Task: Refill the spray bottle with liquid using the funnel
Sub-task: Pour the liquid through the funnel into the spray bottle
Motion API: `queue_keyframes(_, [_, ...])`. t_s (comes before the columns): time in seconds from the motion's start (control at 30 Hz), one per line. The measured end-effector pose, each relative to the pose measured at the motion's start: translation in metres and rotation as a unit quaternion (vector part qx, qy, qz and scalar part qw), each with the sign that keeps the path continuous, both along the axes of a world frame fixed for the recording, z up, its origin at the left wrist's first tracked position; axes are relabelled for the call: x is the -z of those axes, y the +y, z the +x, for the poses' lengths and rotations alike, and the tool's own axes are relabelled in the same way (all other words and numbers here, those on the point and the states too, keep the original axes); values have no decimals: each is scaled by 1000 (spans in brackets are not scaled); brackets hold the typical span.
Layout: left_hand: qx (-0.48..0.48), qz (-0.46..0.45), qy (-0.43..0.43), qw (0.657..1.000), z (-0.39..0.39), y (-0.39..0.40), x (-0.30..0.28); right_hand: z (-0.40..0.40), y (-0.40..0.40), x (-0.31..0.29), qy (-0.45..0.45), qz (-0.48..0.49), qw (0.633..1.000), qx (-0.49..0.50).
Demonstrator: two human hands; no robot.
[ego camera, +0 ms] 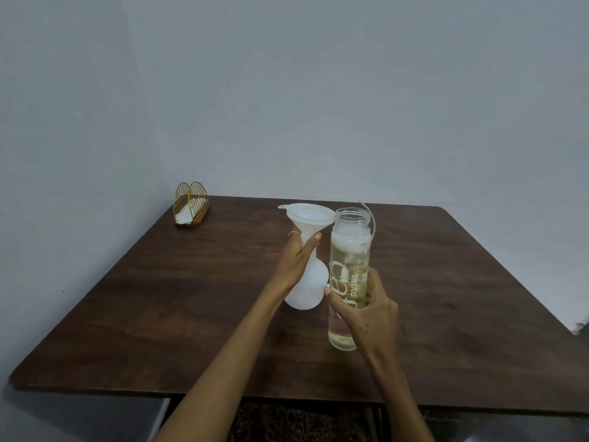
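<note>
A white spray bottle body (308, 287) without its spray head stands on the wooden table (159, 298). A white funnel (307, 220) sits in its neck. My left hand (294, 260) grips the bottle's neck just below the funnel. To the right, my right hand (366, 309) holds a tall clear bottle (350, 250) upright; it has no cap and is mostly full of pale yellowish liquid. Its mouth is level with the funnel's rim, right beside it. A thin clear tube (372, 218) curves up behind the clear bottle.
A gold wire napkin holder (191, 204) with a white napkin stands at the table's far left corner by the wall. A dark object (581, 333) shows at the right frame edge. A patterned rug (296, 422) lies under the table's near edge.
</note>
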State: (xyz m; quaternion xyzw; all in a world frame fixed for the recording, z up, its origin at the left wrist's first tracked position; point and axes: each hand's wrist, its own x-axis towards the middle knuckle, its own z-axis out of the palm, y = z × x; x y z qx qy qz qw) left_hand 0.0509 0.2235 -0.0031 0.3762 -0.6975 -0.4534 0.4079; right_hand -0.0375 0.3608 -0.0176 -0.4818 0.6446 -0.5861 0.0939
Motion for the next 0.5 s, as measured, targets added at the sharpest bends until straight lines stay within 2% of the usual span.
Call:
queue_keyframes(0.23, [-20,-32,4,999,26,-10,0,6,-9,3,-9,3,999,-43])
queue_keyframes(0.5, [-43,-16,28,999,56,-15,-1,10,-27,-5,7,21,997,-69])
